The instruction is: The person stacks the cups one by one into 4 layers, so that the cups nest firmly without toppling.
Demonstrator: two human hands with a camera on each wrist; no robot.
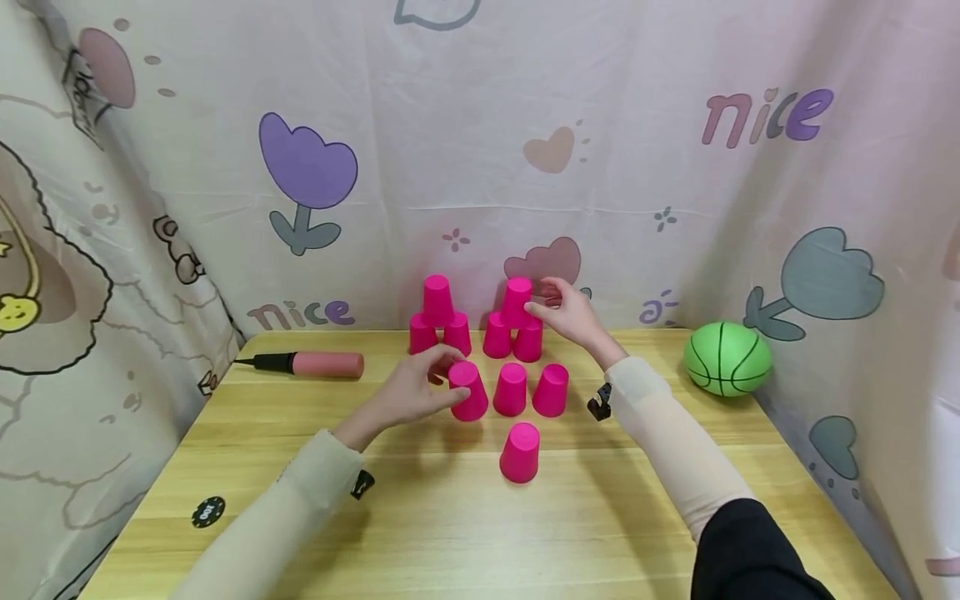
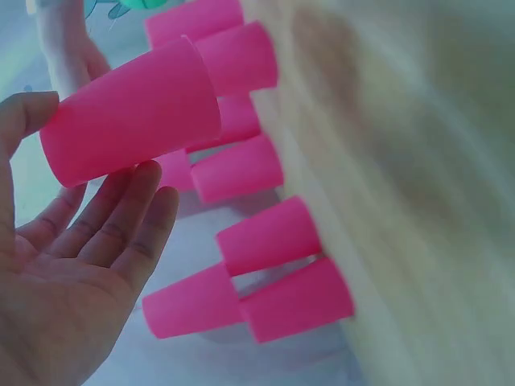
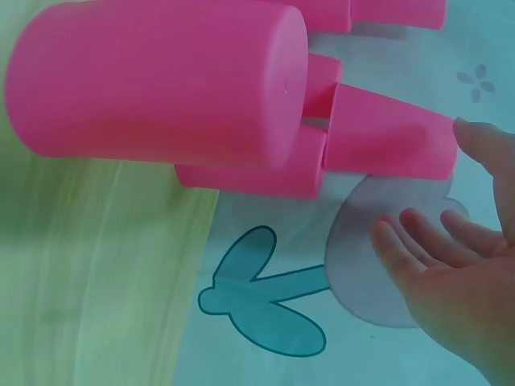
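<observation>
My left hand (image 1: pixel 408 387) holds a pink cup (image 1: pixel 469 392) upside down, thumb on one side and fingers on the other. In the left wrist view the cup (image 2: pixel 133 112) is between thumb and fingertips. At the back right, my right hand (image 1: pixel 572 312) is beside the top cup (image 1: pixel 517 302) of a three-cup pyramid. Its thumb tip reaches that cup's edge (image 3: pixel 394 133) in the right wrist view, with the other fingers spread apart from it. A similar pyramid (image 1: pixel 438 302) stands at the back left.
Two upturned pink cups (image 1: pixel 511 390) (image 1: pixel 551 391) stand right of the held one; another cup (image 1: pixel 520 453) is in front. A pink hand pump (image 1: pixel 327 364) lies left, a black chip (image 1: pixel 208 512) front left. A green ball (image 1: pixel 727 359) rests right. A printed curtain (image 1: pixel 450 167) hangs behind.
</observation>
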